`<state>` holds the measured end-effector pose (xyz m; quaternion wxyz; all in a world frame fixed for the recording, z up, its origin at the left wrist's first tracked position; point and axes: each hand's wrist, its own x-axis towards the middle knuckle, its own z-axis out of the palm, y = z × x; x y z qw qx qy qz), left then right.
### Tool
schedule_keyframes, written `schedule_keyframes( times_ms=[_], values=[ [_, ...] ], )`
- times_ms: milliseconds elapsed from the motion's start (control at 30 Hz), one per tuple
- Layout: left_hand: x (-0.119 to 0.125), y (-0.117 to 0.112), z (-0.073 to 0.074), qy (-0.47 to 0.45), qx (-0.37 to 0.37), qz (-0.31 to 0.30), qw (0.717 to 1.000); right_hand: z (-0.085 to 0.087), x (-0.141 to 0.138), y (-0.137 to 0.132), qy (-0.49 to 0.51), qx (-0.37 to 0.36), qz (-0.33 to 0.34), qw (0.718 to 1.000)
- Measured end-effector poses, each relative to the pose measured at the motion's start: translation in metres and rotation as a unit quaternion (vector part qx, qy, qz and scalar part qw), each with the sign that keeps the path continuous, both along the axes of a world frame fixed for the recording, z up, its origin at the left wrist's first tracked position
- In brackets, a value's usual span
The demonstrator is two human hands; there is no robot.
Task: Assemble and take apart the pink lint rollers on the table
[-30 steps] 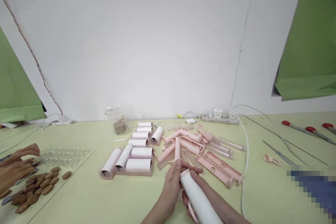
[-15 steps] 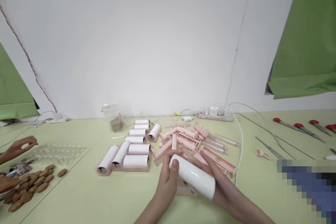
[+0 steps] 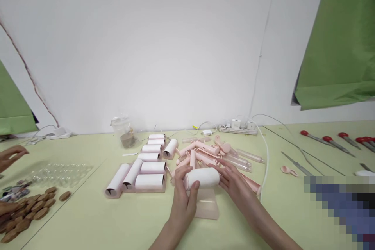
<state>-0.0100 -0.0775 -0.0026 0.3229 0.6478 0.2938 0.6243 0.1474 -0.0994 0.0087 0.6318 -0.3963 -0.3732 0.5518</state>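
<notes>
A white lint-roller roll (image 3: 202, 178) lies nearly level between my hands, above the table. My left hand (image 3: 185, 195) is closed around its left end, thumb in front and fingers behind. Against the right end rests my right hand (image 3: 234, 181), its fingers stretched out and apart. Below the roll is a pale pink case (image 3: 206, 207), partly covered by it. Beyond my hands lies a heap of pink plastic handles and parts (image 3: 202, 152). On the left, several white rolls (image 3: 150, 181) sit in pink cases, laid out in rows.
Clear plastic tubes (image 3: 238, 162) lie at the heap's right. A white cable (image 3: 266, 152) runs from a power strip (image 3: 238, 129) down the table. Further right are red-handled tools (image 3: 334, 142). At far left, another person's hands (image 3: 11, 156) are near brown oval pieces (image 3: 32, 211).
The roll has turned from a steep slant to nearly level and moved left and up. My right hand has shifted from beneath it to its right end, uncovering more of the case.
</notes>
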Motion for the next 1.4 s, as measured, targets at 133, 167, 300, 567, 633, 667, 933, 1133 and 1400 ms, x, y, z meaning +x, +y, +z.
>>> schedule_keyframes(
  times_ms=[133,167,300,567,633,667,933,1133,1400],
  values=[
    [-0.001,0.0,-0.001,-0.017,-0.026,-0.023,0.999,-0.002,0.0,0.001,-0.009,0.01,-0.007,1.0],
    [-0.001,0.0,-0.001,-0.014,-0.024,-0.029,0.999,-0.003,0.001,0.002,-0.009,0.015,-0.008,1.0],
    [-0.001,0.0,-0.004,-0.003,0.003,-0.038,0.999,-0.006,0.0,0.002,-0.012,0.039,0.011,0.999],
    [-0.001,-0.01,-0.011,0.097,-0.072,-0.238,0.964,-0.005,-0.02,-0.017,-0.288,0.029,-0.105,0.952],
    [0.001,-0.011,-0.007,0.072,-0.14,-0.288,0.945,-0.002,-0.019,-0.017,-0.306,0.023,-0.114,0.945],
    [0.002,-0.012,-0.003,0.047,-0.179,-0.31,0.933,0.0,-0.017,-0.017,-0.306,0.025,-0.111,0.945],
    [0.004,-0.012,0.029,-0.18,-0.354,-0.381,0.835,0.02,-0.002,-0.01,-0.328,0.111,0.011,0.938],
    [0.0,-0.003,0.03,-0.2,-0.381,-0.348,0.833,0.031,-0.015,-0.001,-0.456,0.264,0.094,0.845],
    [-0.014,0.016,0.035,-0.314,-0.331,-0.279,0.845,0.042,-0.024,0.072,-0.63,0.085,-0.073,0.769]
  ],
)
